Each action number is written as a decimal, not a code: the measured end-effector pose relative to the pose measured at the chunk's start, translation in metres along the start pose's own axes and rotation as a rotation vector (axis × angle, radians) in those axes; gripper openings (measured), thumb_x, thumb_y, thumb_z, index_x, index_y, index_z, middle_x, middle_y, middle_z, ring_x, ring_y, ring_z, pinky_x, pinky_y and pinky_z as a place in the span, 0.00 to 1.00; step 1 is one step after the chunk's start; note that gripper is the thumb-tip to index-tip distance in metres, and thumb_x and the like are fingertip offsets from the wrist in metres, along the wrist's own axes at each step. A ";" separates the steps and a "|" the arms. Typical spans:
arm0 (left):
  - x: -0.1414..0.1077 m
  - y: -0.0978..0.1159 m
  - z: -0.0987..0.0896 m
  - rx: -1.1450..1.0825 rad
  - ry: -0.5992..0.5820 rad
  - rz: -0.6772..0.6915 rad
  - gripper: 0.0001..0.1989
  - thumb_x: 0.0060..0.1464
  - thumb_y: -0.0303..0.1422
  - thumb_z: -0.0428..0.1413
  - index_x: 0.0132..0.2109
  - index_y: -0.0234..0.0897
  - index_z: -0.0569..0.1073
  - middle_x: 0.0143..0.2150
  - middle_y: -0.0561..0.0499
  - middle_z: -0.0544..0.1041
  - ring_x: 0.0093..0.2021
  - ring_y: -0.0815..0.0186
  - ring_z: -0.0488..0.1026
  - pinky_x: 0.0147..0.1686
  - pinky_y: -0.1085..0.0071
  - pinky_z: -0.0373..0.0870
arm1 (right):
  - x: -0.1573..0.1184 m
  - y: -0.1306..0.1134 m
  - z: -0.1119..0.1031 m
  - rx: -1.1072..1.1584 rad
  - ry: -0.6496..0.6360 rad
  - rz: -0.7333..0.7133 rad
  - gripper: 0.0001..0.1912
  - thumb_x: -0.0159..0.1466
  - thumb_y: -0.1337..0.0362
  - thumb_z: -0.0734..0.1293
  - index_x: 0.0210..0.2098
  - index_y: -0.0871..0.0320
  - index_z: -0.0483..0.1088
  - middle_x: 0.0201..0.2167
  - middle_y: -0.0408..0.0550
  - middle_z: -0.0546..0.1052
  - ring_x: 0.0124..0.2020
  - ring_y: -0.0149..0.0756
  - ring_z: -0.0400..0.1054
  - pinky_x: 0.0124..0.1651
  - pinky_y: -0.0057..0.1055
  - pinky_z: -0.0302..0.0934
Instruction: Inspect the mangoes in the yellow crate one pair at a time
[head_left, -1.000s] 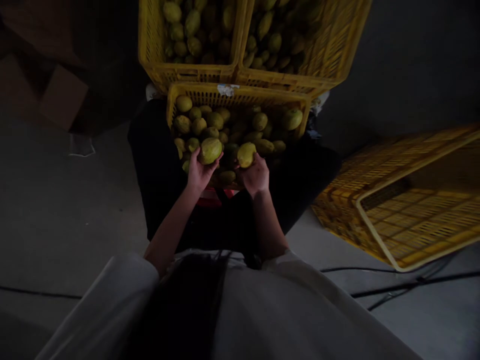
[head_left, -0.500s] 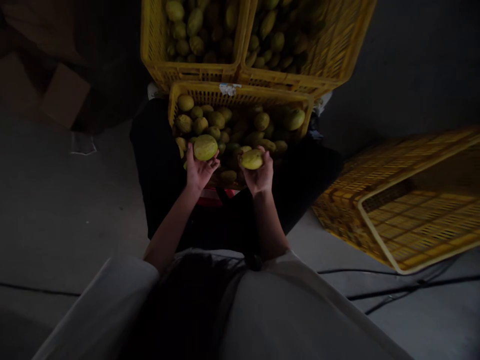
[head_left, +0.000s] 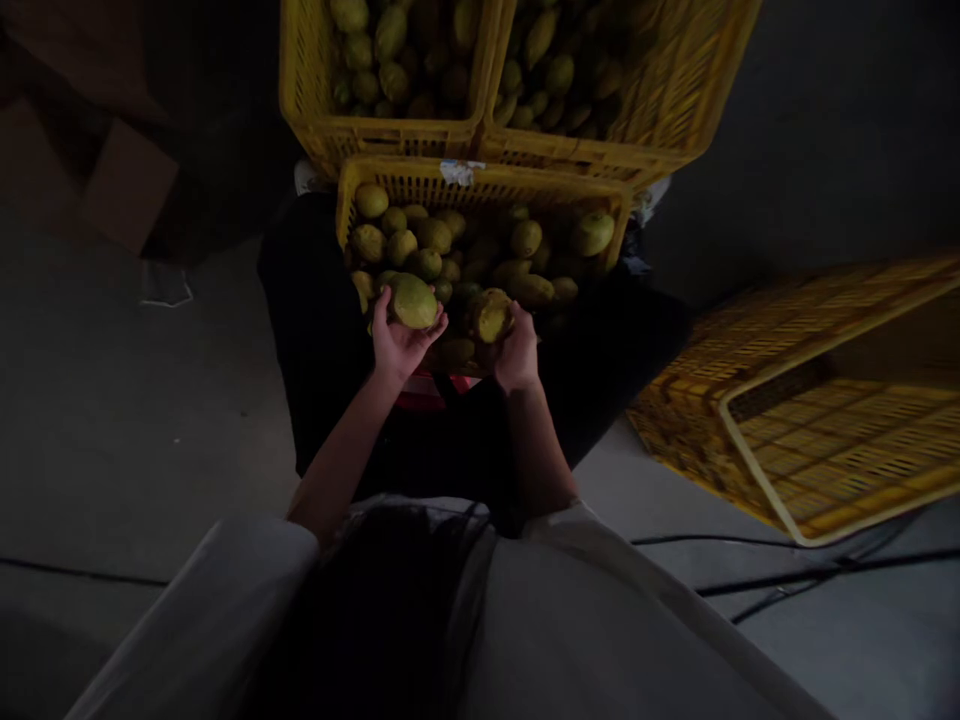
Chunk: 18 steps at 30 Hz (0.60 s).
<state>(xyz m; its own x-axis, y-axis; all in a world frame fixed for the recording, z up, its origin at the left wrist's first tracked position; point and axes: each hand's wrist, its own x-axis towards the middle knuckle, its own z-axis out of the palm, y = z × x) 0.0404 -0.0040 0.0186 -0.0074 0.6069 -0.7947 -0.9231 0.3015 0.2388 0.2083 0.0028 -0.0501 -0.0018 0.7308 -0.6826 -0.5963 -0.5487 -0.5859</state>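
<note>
My left hand (head_left: 401, 345) is curled around a smooth yellow-green lemon (head_left: 414, 302), gripping it between thumb and fingers. In my right hand (head_left: 517, 350) is another lemon (head_left: 493, 317), turned so that a round, brownish-edged end shows. Both hands are over the near side of a yellow plastic crate (head_left: 551, 183) between my legs. Many more lemons (head_left: 433, 236) lie loose inside it, some green and some yellow. Shadow hides the bottom of the crate.
Two larger yellow crates, a left one (head_left: 397, 132) and a right one (head_left: 585, 150), stand behind with lemons in them. Another yellow crate (head_left: 757, 455) lies tipped at my right. Black cables (head_left: 825, 575) run across the floor. Cardboard (head_left: 129, 188) is at far left.
My right hand has turned its lemon from lying sideways to end-on. The left hand has shifted slightly right and down, and its lemon is tilted differently.
</note>
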 end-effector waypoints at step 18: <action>0.008 -0.002 0.001 0.080 0.088 0.080 0.19 0.69 0.49 0.52 0.57 0.44 0.74 0.57 0.43 0.79 0.63 0.49 0.75 0.43 0.64 0.83 | 0.000 -0.011 0.002 0.096 -0.040 -0.187 0.17 0.67 0.43 0.69 0.40 0.50 0.76 0.37 0.43 0.80 0.30 0.30 0.71 0.26 0.26 0.65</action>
<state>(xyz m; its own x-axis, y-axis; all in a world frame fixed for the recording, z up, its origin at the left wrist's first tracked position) 0.0421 0.0010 0.0122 -0.1162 0.5655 -0.8165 -0.8847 0.3147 0.3439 0.2132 0.0094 -0.0430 0.0855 0.8329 -0.5468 -0.6630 -0.3621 -0.6552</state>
